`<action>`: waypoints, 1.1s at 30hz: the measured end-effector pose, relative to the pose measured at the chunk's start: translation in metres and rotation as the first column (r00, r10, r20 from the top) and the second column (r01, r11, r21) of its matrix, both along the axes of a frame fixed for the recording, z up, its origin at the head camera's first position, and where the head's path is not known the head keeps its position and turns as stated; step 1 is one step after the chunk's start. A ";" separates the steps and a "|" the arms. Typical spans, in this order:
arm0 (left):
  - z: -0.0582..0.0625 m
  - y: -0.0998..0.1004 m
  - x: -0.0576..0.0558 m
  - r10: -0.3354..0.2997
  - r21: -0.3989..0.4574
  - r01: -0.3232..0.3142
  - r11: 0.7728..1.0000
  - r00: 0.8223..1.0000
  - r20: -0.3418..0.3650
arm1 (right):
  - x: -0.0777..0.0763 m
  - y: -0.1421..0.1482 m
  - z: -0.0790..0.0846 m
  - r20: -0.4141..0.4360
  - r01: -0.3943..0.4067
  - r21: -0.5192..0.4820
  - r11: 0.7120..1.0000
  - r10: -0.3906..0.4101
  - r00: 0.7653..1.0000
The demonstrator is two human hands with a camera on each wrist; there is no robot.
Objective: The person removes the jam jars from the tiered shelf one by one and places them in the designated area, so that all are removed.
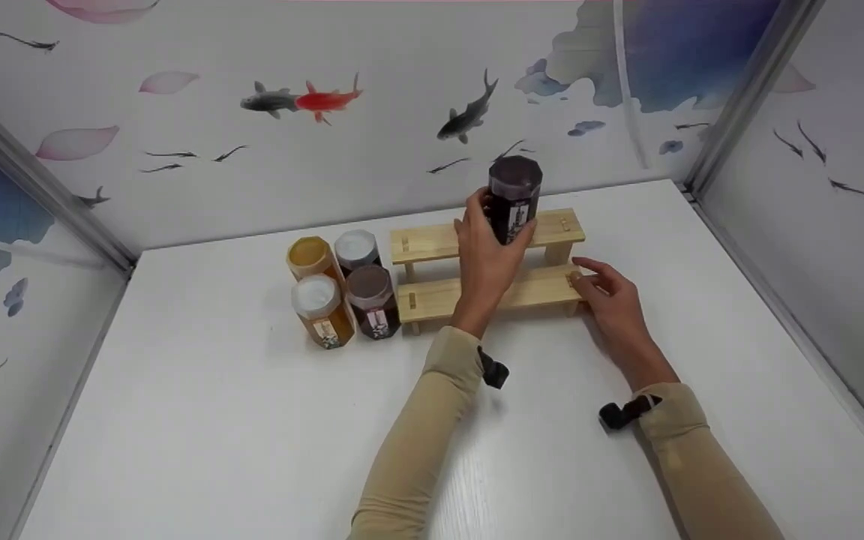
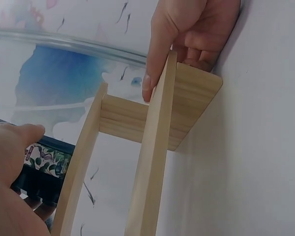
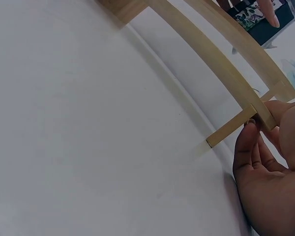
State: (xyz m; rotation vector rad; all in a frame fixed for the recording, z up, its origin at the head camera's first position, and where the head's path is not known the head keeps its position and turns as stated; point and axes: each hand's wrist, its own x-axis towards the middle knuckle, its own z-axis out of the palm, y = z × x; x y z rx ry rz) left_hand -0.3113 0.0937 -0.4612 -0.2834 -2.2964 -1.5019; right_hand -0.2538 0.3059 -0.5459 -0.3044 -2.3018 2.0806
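My left hand (image 1: 493, 251) grips a dark octagonal jar (image 1: 514, 191) with a dark lid and a white label, over the upper board of a two-step wooden rack (image 1: 443, 300). In the left wrist view the jar (image 2: 48, 162) is beside that upper board, partly hidden by my fingers; whether it touches the wood I cannot tell. My right hand (image 1: 612, 300) pinches the right end of the lower board. Close up in the right wrist view, the fingers of that hand (image 3: 270, 162) are around the board's end near its leg.
Left of the rack several jars stand close together: an amber one with a yellowish lid (image 1: 310, 256), an amber one with a white lid (image 1: 323, 311), a dark one with a white lid (image 1: 357, 249) and a dark-lidded one (image 1: 373, 304). Printed walls (image 1: 394, 150) enclose the white table (image 1: 252, 427).
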 end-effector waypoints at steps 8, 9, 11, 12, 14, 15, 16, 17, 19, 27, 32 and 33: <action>-0.001 -0.006 0.002 0.005 0.041 -0.004 0.999 1.000 -0.014 | -0.002 -0.001 -0.001 -0.002 -0.012 -0.016 1.000 0.012 1.000; -0.002 -0.008 0.002 -0.002 0.053 0.003 0.999 1.000 -0.017 | -0.002 -0.001 -0.001 0.001 -0.014 -0.022 1.000 0.014 1.000; -0.002 -0.010 0.003 -0.013 0.074 0.015 0.997 1.000 -0.027 | -0.002 -0.001 -0.001 0.005 -0.017 -0.037 0.999 0.017 1.000; -0.002 -0.012 0.004 -0.019 0.081 0.022 0.997 0.999 -0.036 | -0.002 -0.001 -0.001 0.007 -0.017 -0.038 0.999 0.017 1.000; -0.003 -0.014 0.005 -0.033 0.089 0.038 0.995 0.998 -0.055 | -0.001 -0.001 -0.001 0.010 -0.017 -0.039 0.999 0.018 1.000; -0.003 -0.016 0.007 -0.039 0.090 0.045 0.995 0.997 -0.065 | -0.001 -0.001 -0.001 0.010 -0.016 -0.034 0.999 0.017 1.000; -0.003 -0.017 0.008 -0.044 0.087 0.050 0.995 0.996 -0.073 | -0.001 -0.001 -0.001 0.011 -0.015 -0.029 0.999 0.015 1.000; -0.003 -0.019 0.009 -0.048 0.081 0.054 0.995 0.996 -0.080 | -0.001 -0.001 -0.001 0.010 -0.013 -0.026 1.000 0.013 1.000; -0.003 -0.022 0.013 -0.054 0.066 0.060 0.996 0.995 -0.088 | -0.001 0.000 -0.002 0.010 -0.010 -0.019 1.000 0.010 1.000; -0.006 -0.044 0.027 -0.075 0.047 0.079 0.996 0.992 -0.098 | -0.002 0.000 -0.003 0.002 -0.005 0.018 1.000 0.005 1.000; -0.010 -0.060 0.034 -0.103 0.055 0.112 0.992 0.984 -0.142 | -0.002 0.000 -0.002 -0.013 -0.005 -0.002 1.000 0.005 1.000; -0.010 -0.063 0.035 -0.104 0.051 0.113 0.992 0.983 -0.154 | -0.002 0.000 -0.001 -0.016 -0.005 -0.001 1.000 0.005 1.000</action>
